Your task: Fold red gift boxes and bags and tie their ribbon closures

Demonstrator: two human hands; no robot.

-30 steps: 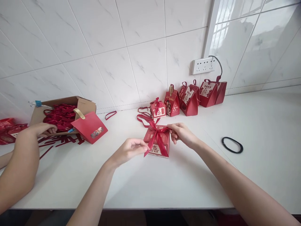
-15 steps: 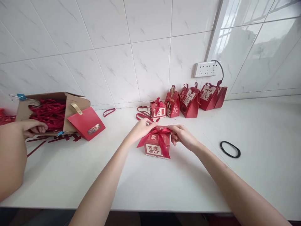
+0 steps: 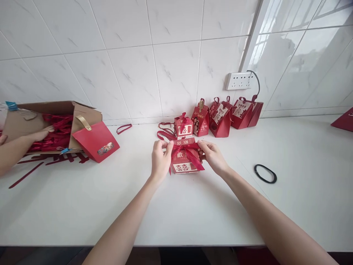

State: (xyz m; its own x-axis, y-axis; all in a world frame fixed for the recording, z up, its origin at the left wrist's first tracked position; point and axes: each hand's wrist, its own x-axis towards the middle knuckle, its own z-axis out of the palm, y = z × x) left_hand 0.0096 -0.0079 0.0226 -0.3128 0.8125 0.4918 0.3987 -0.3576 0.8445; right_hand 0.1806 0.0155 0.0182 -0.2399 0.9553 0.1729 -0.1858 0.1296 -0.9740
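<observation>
In the head view a small red gift box (image 3: 184,168) with white double-happiness panels stands on the white table in front of me. A red satin ribbon (image 3: 190,154) is tied in a bow across its top, its tails hanging over the front. At the bow's left side, my left hand (image 3: 160,158) pinches the ribbon between thumb and finger. My right hand (image 3: 211,156) closes on the ribbon at the right side, its lower fingers curled beside the box. The bow's knot shows between both hands.
Behind stand a similar bowed box (image 3: 183,127) and several red gift bags (image 3: 220,119). A black ring (image 3: 265,173) lies right. On the left, another person's hand (image 3: 44,133) reaches into a cardboard box (image 3: 87,110) of red ribbons, beside a red bag (image 3: 96,141).
My left hand has shifted from above the bow to its left side. The box now leans or sits further back. The other person's hand has gone deeper into the cardboard box.
</observation>
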